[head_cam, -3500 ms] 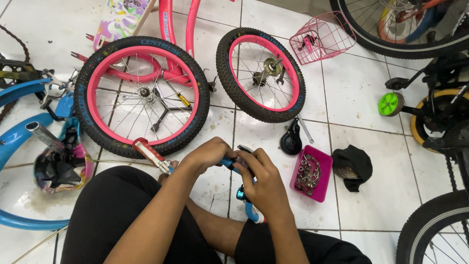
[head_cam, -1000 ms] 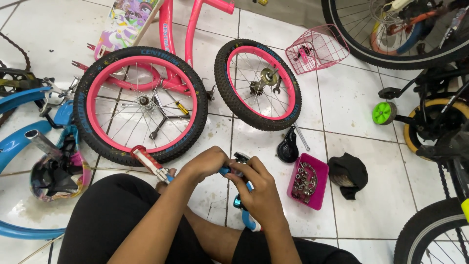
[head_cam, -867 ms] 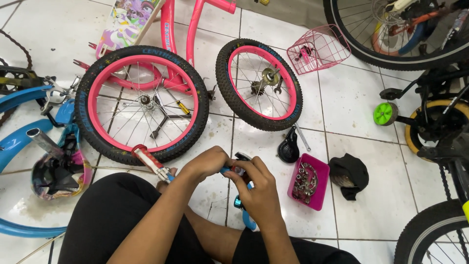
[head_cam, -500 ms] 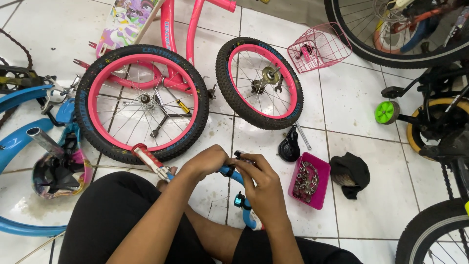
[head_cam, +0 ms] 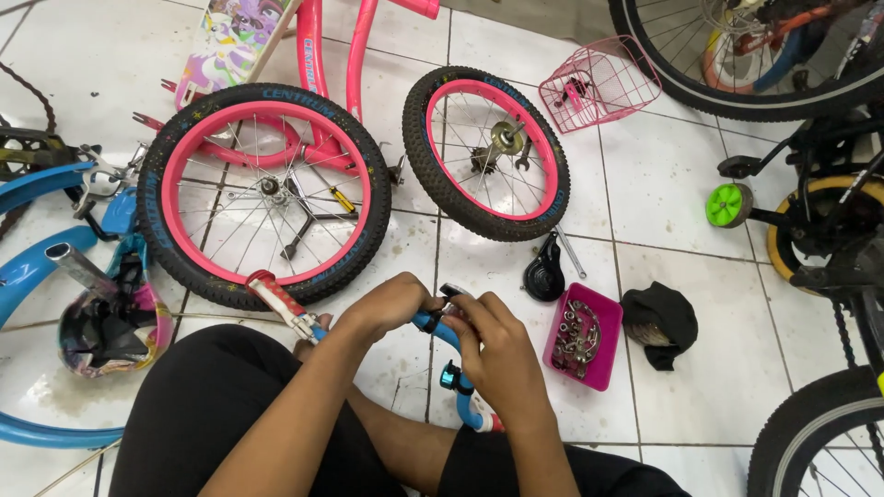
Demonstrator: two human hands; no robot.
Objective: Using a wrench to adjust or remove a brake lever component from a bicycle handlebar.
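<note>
A blue handlebar (head_cam: 458,361) with red-and-white grips lies across my lap. My left hand (head_cam: 391,306) grips the bar near its middle. My right hand (head_cam: 493,354) is closed over the bar just to the right, its fingers pinching a small dark part (head_cam: 455,294) at the clamp. The hands touch each other. One grip (head_cam: 276,304) sticks out to the left, by the big wheel.
Two pink-rimmed wheels (head_cam: 262,193) (head_cam: 486,152) lie on the white tiles ahead, with a pink frame (head_cam: 318,55) behind. A pink tray of bolts (head_cam: 582,336), a black bell (head_cam: 543,276), a black cloth (head_cam: 661,320) and a pink basket (head_cam: 599,83) lie right. Blue frame (head_cam: 37,267) at left, bikes at right.
Both hands stay on the handlebar; the right hand's fingers have shifted slightly around the small part. The view has drifted a little.
</note>
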